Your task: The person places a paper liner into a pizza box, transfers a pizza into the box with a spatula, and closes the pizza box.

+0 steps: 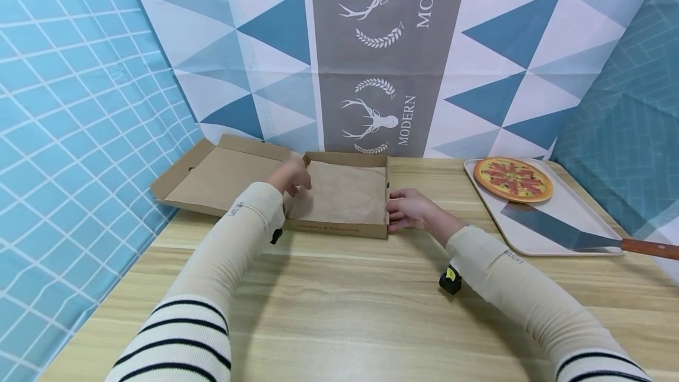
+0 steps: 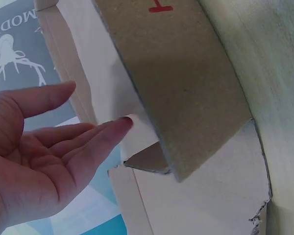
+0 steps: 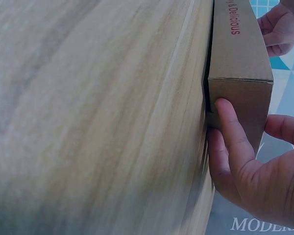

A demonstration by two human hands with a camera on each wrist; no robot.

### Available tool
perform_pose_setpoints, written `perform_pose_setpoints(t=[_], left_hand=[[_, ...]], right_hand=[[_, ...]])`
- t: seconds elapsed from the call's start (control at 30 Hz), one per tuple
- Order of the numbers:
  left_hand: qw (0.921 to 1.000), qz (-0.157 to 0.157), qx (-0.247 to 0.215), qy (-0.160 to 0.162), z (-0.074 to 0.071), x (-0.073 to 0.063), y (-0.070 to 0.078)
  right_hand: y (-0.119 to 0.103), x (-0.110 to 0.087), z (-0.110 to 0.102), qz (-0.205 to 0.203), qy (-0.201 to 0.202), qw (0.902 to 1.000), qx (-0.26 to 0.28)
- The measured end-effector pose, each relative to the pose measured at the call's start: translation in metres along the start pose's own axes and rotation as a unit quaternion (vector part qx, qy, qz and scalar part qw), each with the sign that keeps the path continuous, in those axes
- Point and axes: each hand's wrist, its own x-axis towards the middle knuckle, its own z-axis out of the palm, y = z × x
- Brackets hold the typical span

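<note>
A brown cardboard pizza box (image 1: pixel 328 229) lies at the back of the table, its lid (image 1: pixel 228 178) folded open to the left. Tan paper (image 1: pixel 347 190) lines its base. Over the base's left side, near the lid fold, is my left hand (image 1: pixel 293 175). In the left wrist view its fingers are extended with the thumb apart, fingertips close to the front wall (image 2: pixel 181 73), holding nothing. My right hand (image 1: pixel 411 211) holds the box's right side: fingertips (image 3: pixel 224 105) press the outer wall, with the thumb at the upper edge.
To the right, a pale tray (image 1: pixel 570 217) bears a toy-like pizza (image 1: pixel 513 180) and a spatula (image 1: pixel 562 229), whose wooden handle sticks out past the tray's edge. Patterned cloth (image 1: pixel 371 46) hangs behind the table, with blue tiled cloth (image 1: pixel 69 105) on the left.
</note>
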Motion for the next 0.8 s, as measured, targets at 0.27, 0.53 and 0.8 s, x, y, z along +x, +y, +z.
perform_pose_setpoints(t=[0.27,0.53,0.8], left_hand=[[0.9963,0.013,-0.045,-0.073,-0.007,-0.011,0.004],[0.9940,0.083,0.016,-0.070,-0.004,-0.015,-0.001],[0.9562,0.217,0.196,-0.010,0.004,-0.024,-0.006]], right_hand=[[0.000,-0.001,0.000,0.000,0.000,1.0000,-0.006],[0.001,-0.001,0.001,-0.008,-0.001,0.9998,-0.017],[0.003,0.000,0.004,-0.039,0.013,0.9983,-0.042]])
